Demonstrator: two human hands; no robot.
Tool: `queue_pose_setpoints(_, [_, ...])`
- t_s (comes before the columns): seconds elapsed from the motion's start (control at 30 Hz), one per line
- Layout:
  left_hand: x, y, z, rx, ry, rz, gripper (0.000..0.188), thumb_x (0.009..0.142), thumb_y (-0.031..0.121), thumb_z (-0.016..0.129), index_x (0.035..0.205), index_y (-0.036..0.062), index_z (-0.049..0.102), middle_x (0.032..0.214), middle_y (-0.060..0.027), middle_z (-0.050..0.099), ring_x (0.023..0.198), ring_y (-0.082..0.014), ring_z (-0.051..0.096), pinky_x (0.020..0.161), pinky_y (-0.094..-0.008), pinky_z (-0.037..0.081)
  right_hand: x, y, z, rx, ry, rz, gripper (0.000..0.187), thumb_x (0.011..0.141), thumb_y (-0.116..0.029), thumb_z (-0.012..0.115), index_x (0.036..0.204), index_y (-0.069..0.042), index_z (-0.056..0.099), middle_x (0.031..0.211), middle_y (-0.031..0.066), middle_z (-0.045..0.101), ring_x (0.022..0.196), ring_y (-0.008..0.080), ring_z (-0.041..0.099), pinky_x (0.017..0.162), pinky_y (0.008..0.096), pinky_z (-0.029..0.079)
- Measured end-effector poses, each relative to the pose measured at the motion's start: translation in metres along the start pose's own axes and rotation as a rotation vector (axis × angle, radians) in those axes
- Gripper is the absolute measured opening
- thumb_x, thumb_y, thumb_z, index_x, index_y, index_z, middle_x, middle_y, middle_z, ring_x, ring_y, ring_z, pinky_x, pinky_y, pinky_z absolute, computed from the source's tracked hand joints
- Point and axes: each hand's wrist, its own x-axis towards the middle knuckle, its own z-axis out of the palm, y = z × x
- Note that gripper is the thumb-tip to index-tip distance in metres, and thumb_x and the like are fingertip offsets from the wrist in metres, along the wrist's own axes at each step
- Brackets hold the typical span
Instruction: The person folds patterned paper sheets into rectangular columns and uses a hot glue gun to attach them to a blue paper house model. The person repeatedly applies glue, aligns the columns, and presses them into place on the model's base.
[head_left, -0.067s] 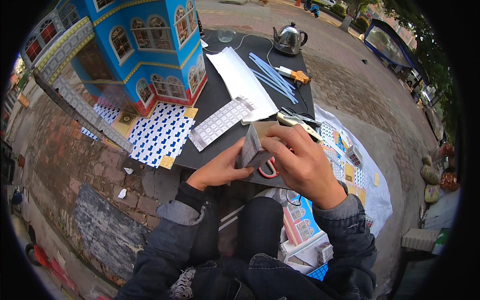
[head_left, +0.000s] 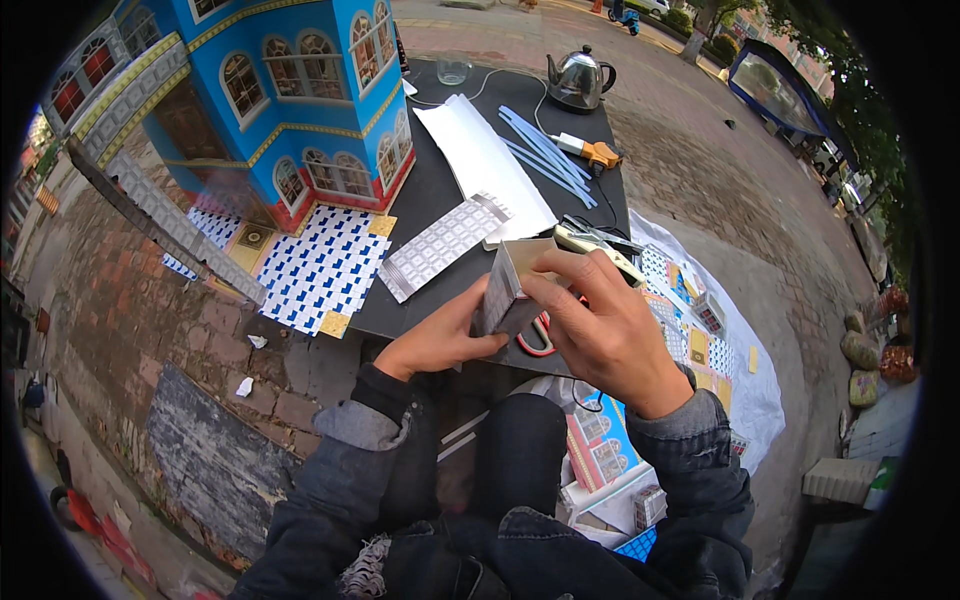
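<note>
Just over the near edge of the table, both hands hold a small folded cardboard piece (head_left: 508,292), printed grey outside and plain beige inside. My left hand (head_left: 445,335) grips its left side and lower edge, the thumb lying along the bottom. The fingers of my right hand (head_left: 612,325) are bent and pinch its right side, partly reaching inside. Those fingers hide much of its right wall. Beneath it a red-and-grey looped handle (head_left: 537,338) shows. Behind it on the table lies a flat grey patterned card strip (head_left: 440,250).
A tall blue model house (head_left: 300,110) stands at the left on a blue-and-white base (head_left: 320,255). The black table (head_left: 450,85) also bears white sheets (head_left: 480,165), blue strips (head_left: 550,160), an orange corded tool (head_left: 602,154) and a metal kettle (head_left: 578,80). Printed pieces (head_left: 700,345) lie on white sheeting at right.
The upper edge of the cardboard piece has shifted up very slightly. Both hands stay in nearly the same place with the same hold.
</note>
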Motion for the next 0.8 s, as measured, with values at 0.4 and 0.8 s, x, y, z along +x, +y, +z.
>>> queue_pose_setpoints(0.4, [0.004, 0.065, 0.053, -0.075, 0.494, 0.37, 0.045, 0.108, 0.02, 0.051, 0.148, -0.001, 0.047, 0.14, -0.0151, 0.056, 0.131, -0.0211, 0.05, 0.111, -0.0336, 0.039, 0.005, -0.024, 0.015, 0.134, 0.277, 0.275, 0.04, 0.084, 0.007, 0.072, 0.122, 0.001, 0.062, 0.116, 0.0132, 0.061, 0.078, 0.0214, 0.062, 0.07, 0.0329, 0.053])
queue_pose_setpoints(0.8, [0.009, 0.063, 0.058, 0.023, 0.562, 0.442, 0.046, 0.109, 0.022, 0.051, 0.147, -0.0014, 0.046, 0.14, -0.0145, 0.056, 0.131, -0.0211, 0.052, 0.111, -0.0334, 0.04, 0.004, -0.007, -0.015, 0.114, -0.039, 0.173, 0.036, 0.091, 0.002, 0.065, 0.126, -0.004, 0.063, 0.124, 0.0132, 0.064, 0.1, 0.0255, 0.066, 0.09, 0.037, 0.053])
